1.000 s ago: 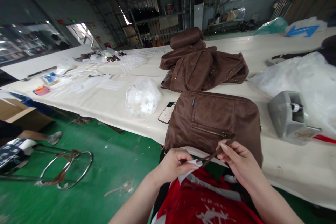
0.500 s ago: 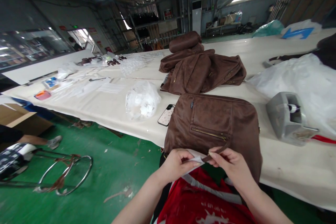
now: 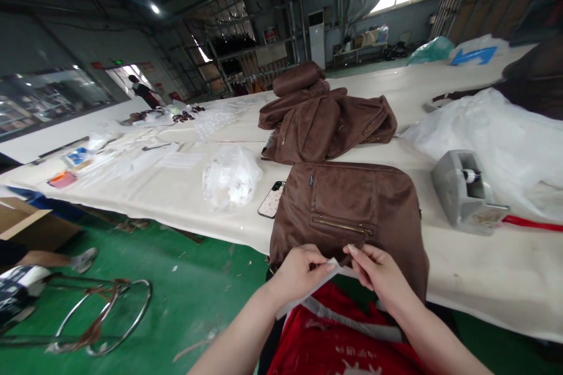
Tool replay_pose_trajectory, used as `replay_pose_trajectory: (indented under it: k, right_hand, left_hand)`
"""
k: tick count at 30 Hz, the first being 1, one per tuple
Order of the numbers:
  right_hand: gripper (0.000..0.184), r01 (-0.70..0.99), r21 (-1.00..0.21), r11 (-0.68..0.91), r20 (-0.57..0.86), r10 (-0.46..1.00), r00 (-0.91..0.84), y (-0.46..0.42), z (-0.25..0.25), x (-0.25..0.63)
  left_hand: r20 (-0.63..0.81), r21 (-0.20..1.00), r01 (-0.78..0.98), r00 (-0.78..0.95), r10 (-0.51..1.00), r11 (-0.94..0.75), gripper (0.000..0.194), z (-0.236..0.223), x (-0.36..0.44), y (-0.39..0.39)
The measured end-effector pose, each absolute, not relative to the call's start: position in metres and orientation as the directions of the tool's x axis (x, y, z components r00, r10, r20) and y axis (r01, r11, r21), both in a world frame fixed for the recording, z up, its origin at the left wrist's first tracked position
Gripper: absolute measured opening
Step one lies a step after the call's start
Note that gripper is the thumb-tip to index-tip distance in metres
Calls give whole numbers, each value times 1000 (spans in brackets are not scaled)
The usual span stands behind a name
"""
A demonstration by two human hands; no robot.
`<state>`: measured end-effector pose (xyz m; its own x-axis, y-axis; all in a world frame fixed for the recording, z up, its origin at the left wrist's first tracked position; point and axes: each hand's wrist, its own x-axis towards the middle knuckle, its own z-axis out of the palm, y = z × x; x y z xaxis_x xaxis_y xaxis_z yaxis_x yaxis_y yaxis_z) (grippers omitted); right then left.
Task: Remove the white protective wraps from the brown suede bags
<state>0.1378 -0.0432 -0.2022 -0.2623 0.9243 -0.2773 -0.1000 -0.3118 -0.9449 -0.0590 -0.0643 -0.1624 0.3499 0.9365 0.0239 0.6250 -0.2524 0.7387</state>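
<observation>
The brown bag [image 3: 345, 190] lies at the table's near edge, its brass zipper facing up. My left hand [image 3: 301, 272] is closed in a pinch on a thin white sheet [image 3: 303, 297], folded narrow like paper or soft wrap. Just to the right, my right hand [image 3: 376, 272] pinches a slim brown strap [image 3: 346, 259] that hangs at the bag's front below the zipper. The fingertips of both hands are close together, with the strap's end beside the white sheet. How the strap's end meets the sheet is hard to make out.
Behind the bag is a pile of brown bags [image 3: 321, 126]. A phone [image 3: 269, 202] and a clear plastic bag of white scraps [image 3: 233, 179] lie left. On the right stand a grey tape dispenser [image 3: 461, 193] and white plastic sheeting [image 3: 492, 135]. A metal-framed stool [image 3: 141, 304] is on the floor.
My right fingers have shifted slightly up and away from the left hand. More of the white sheet now shows below my left hand. The view has turned a little right.
</observation>
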Motion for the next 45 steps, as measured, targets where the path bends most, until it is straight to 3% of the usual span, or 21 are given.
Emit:
replay_pose_trajectory:
  k: [4,6,9,12,17,24,33,45]
  right_hand:
    - [46,331,-944,-12,-120,944,-308,-43,-206,140]
    - [36,538,-824,177,61,972,-228,-45,-203,149]
    - [23,692,-674,258,265,959,-99,-45,-199,164]
    - [29,651,-689,320,315,940,-129,-42,-200,172]
    - [43,548,-774,316,270,949,-165,-38,-209,173]
    - [14,380,-901,211,158,973,-168,-38,-203,174]
    - [32,226,-974,-26,-90,956,-280,-33,-214,161]
    - [46,78,-987,-142,-158,946,-283,-25,-223,151]
  left_hand:
    - [7,704,676,297,955,-215,38,-168,-48,-55]
    - [6,683,698,288,958,-215,36,-170,-47,-51]
    - [-5,669,714,281,960,-206,34,-172,-44,-46]
    - [-2,665,718,278,961,-206,35,-172,-37,-38]
    - [27,654,721,278,960,-227,37,-171,-18,-19]
    - [43,629,740,274,961,-239,34,-171,-3,-5]
    - [138,658,721,172,976,-219,33,-178,-1,-10]
    - [115,671,710,182,977,-212,23,-180,2,-8]
